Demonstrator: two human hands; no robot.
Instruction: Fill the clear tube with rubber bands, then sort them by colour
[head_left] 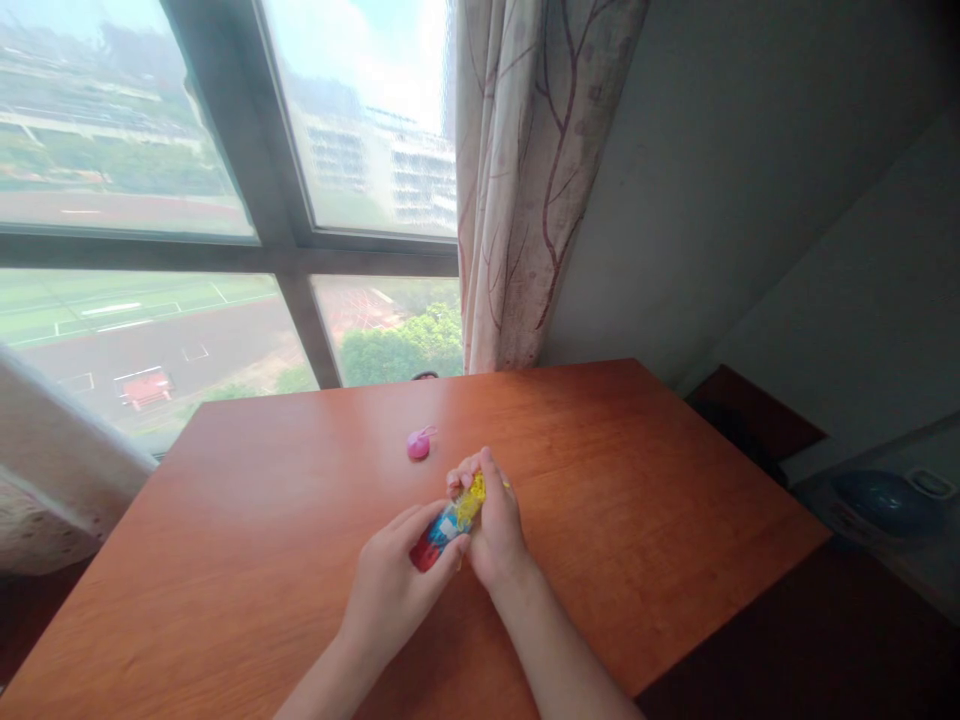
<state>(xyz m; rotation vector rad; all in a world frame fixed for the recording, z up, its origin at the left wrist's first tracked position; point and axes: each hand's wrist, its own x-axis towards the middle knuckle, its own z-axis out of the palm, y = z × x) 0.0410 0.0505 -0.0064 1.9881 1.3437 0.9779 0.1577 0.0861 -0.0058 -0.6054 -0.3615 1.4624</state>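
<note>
Over the wooden table, my left hand (397,562) grips the lower end of a small clear container (448,523), its thumb and fingers on opposite sides. Bands of red, blue and yellow contents show through the container, which lies tilted with its yellow end up and to the right. Around that yellow end my right hand (496,520) is curled, fingers bent and thumb raised. Whether any yellow pieces lie loose in the right palm cannot be made out. A pink rounded cap (418,445) with a thin loop sits on the table just beyond both hands.
The brown wooden table (247,560) reaches to the window (360,160) at the far side. A patterned curtain (517,180) hangs behind its back edge. On the right, past the table's edge, stands a blue water jug (889,500) in shadow.
</note>
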